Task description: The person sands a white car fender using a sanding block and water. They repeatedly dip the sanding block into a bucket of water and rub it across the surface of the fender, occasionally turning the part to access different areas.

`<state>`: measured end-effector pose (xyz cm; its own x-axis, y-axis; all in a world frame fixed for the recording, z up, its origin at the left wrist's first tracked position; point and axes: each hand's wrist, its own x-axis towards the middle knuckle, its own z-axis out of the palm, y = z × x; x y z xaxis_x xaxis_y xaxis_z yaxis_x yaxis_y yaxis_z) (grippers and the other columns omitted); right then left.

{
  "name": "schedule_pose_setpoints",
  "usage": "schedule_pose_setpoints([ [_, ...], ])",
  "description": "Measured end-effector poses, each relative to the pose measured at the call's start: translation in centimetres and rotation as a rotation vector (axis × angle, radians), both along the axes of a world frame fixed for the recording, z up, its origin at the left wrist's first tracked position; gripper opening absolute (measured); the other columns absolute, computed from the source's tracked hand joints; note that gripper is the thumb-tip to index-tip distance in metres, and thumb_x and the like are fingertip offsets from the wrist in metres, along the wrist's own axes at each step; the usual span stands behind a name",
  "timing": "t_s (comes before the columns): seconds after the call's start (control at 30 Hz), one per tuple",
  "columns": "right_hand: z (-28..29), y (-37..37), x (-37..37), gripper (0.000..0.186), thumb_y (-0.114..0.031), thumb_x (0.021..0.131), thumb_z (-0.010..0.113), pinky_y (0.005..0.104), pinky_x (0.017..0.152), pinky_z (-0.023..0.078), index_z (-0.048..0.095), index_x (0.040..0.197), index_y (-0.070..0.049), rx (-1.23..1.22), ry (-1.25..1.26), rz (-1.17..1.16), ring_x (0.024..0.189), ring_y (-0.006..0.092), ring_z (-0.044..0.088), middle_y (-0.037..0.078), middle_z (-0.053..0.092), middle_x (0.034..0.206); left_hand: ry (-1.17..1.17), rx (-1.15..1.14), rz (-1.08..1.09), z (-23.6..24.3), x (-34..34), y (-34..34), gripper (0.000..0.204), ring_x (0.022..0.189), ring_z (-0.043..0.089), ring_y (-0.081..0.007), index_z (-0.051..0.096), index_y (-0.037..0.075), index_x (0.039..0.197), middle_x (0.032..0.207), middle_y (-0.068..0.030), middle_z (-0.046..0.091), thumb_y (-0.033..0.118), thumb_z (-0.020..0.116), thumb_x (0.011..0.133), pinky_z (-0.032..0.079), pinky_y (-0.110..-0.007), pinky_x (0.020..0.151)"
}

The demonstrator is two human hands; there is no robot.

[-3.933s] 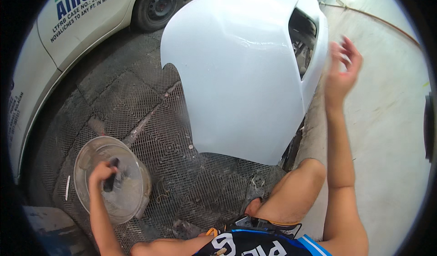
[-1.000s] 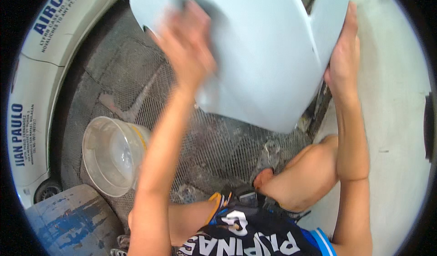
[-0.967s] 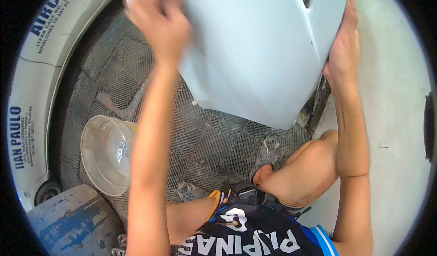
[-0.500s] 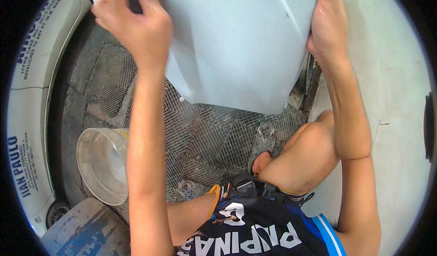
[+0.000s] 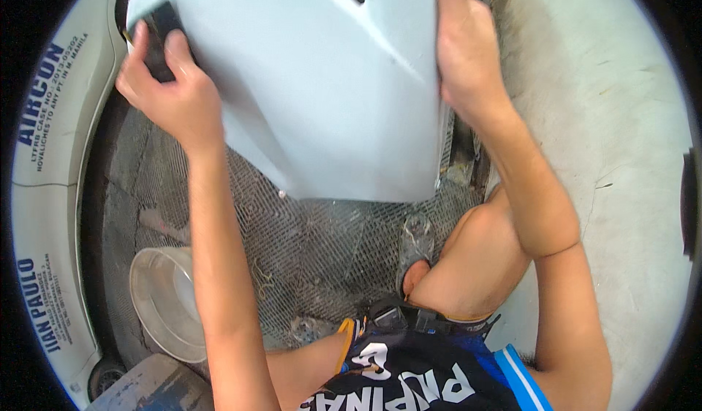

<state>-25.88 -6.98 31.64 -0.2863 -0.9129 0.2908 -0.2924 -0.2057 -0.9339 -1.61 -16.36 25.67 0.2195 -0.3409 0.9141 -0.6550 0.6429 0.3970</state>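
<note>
A large pale blue-grey panel (image 5: 344,111), smooth with a raised crease and shaped like a car body part, hangs over the floor in front of me. My right hand (image 5: 469,53) grips its right edge, fingers partly hidden behind it. At its upper left, my left hand (image 5: 164,89) is closed on a dark flat pad (image 5: 164,22), held with thumb and fingers against the panel's surface near the edge. Part of the pad is hidden by the hand. An opening in the panel shows at the top.
A translucent tub (image 5: 162,323) stands on the textured dark mat floor (image 5: 292,265) to the left. Below it is a worn blue-grey container (image 5: 157,389). A white vehicle side (image 5: 47,213) runs along the left, and a pale wall-like surface (image 5: 607,118) along the right.
The panel has shifted left and turned a little, and both hands have moved left with it. The dark pad under my left hand now shows more fully.
</note>
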Motion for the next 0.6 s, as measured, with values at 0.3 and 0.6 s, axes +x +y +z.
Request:
schedule_pose_setpoints([
  [0.3, -1.4, -1.0, 0.1, 0.066, -0.058, 0.104, 0.045, 0.0230, 0.064, 0.042, 0.071, 0.089, 0.001, -0.182, -0.188, 0.081, 0.069, 0.0057, 0.052, -0.001, 0.063, 0.076, -0.549, 0.055, -0.251, -4.8, 5.4, 7.7, 0.041, 0.129, 0.046, -0.0376, 0.059, 0.007, 0.131, 0.139, -0.0233, 0.049, 0.005, 0.065, 0.090, 0.039, -0.046, 0.105],
  [0.6, -0.9, -0.7, -0.2, 0.050, -0.046, 0.108, 0.045, 0.0224, 0.076, 0.041, 0.065, 0.102, -0.001, -0.244, -0.145, 0.012, 0.084, 0.0064, 0.052, 0.000, 0.062, 0.092, -0.164, 0.358, 0.361, -11.5, 32.6, 9.9, 0.049, 0.121, 0.053, -0.0259, 0.045, -0.002, 0.141, 0.134, -0.0163, 0.052, 0.017, 0.064, 0.100, 0.042, -0.038, 0.106],
])
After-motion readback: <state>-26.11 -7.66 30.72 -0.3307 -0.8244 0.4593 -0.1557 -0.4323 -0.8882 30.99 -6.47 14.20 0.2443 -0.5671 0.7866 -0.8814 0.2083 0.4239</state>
